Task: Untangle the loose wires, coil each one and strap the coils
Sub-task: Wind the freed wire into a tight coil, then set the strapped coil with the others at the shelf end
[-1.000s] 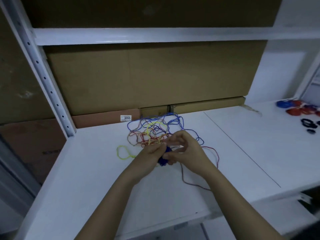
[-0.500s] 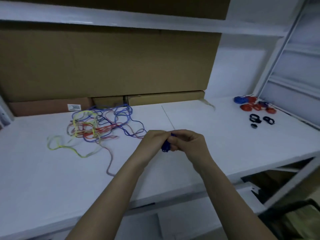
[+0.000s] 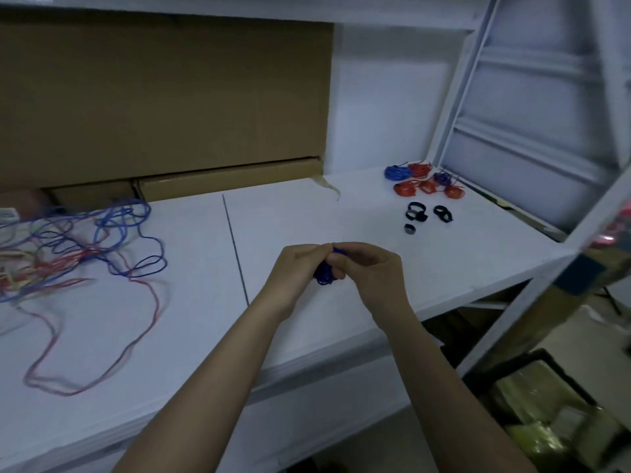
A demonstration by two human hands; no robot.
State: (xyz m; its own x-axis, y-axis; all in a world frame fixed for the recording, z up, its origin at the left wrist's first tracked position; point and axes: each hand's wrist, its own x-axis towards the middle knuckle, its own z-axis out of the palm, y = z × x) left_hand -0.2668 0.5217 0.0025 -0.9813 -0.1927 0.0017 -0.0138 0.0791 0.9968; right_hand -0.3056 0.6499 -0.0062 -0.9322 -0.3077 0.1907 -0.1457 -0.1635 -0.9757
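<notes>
A: Holding a small blue wire coil (image 3: 323, 273) between them, the left hand (image 3: 297, 272) and right hand (image 3: 370, 273) meet above the white shelf (image 3: 307, 216), fingers of both curled round the bundle.

B: How much of the coil shows?

A: Only a dark blue bit between the knuckles; the fingers cover the rest, so I cannot tell how it is wound.

B: And the loose wires?

A: The tangled wires (image 3: 82, 240), blue, red and yellowish, lie far left, cut off by the picture's edge and blurred. Finished coils (image 3: 423, 180), blue and red, sit at the back right, with black straps (image 3: 426, 215) just in front of them. Cardboard boxes (image 3: 164, 97) stand behind.
</notes>
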